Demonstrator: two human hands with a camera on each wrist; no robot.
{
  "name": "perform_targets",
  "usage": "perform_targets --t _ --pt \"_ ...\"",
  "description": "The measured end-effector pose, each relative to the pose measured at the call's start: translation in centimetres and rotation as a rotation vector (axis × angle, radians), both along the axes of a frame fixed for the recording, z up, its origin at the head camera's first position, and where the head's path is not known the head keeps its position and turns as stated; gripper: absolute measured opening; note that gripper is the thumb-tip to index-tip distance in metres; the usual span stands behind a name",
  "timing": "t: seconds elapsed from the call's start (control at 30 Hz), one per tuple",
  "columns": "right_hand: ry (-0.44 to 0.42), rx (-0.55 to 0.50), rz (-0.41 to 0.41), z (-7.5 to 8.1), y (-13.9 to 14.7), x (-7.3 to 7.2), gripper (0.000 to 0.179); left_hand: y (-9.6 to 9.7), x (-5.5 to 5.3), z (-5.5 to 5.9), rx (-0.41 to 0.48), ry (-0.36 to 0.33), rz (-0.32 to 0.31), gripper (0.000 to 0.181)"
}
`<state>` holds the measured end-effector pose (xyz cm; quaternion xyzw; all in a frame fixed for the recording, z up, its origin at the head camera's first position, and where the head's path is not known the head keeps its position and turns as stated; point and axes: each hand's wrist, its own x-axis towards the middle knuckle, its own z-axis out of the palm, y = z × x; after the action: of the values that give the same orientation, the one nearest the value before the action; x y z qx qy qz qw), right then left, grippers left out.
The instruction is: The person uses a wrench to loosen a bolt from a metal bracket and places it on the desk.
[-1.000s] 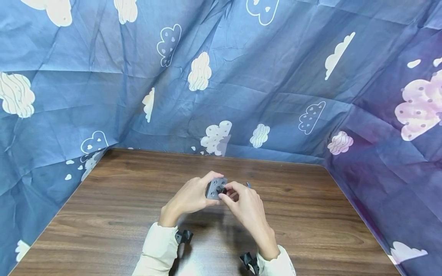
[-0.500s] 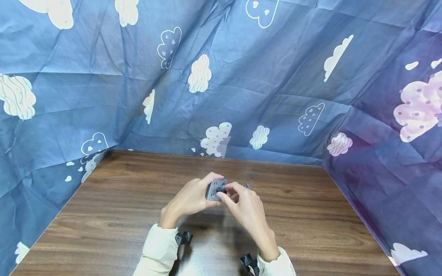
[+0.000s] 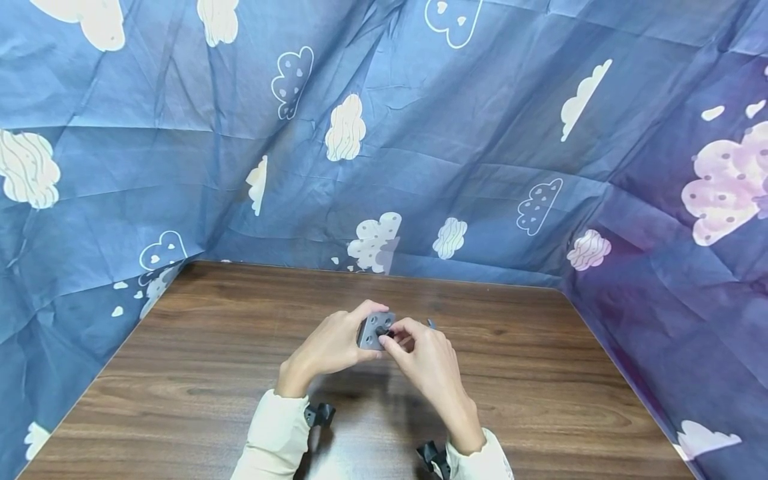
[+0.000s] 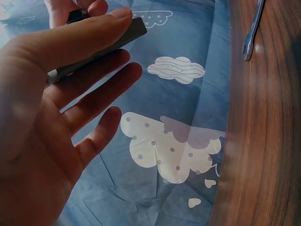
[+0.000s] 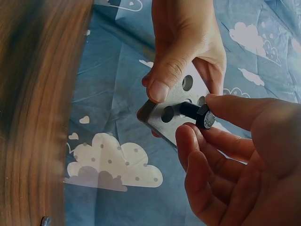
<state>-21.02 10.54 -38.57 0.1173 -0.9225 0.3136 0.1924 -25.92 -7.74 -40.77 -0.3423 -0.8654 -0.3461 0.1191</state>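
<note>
My left hand [image 3: 333, 340] grips a grey metal plate [image 3: 375, 344] by its edges above the table, thumb on one side and fingers on the other. Several round holes pierce the plate. In the right wrist view, a black hex bolt [image 5: 205, 117] sticks out of the plate's middle, its shank end at a hole. My right hand [image 3: 429, 360] pinches the bolt near its head between thumb and fingertips. From the left wrist view the plate [image 4: 136, 32] shows edge-on, held under the thumb, with the other fingers spread loosely below.
A wrench [image 4: 252, 35] lies on the wooden table [image 3: 540, 373] beyond my right hand; only its blue-looking tip [image 3: 431, 323] shows in the head view. Blue cloth [image 3: 480, 133] with cloud prints hangs round the table's back and sides.
The fingertips of my right hand have shifted very slightly at the bolt. Both hands and the plate otherwise stay in the same place.
</note>
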Motion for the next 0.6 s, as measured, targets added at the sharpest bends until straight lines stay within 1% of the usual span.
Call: perform_targets --t 0.23,0.6 --pt "0.003 -0.006 0.012 0.03 0.06 0.04 0.011 -0.02 0.0 0.0 -0.005 -0.006 -0.002 0.068" --pt "0.037 0.007 0.027 -0.03 -0.01 -0.04 0.015 -0.05 -0.07 0.06 -0.01 -0.003 0.003 0.069"
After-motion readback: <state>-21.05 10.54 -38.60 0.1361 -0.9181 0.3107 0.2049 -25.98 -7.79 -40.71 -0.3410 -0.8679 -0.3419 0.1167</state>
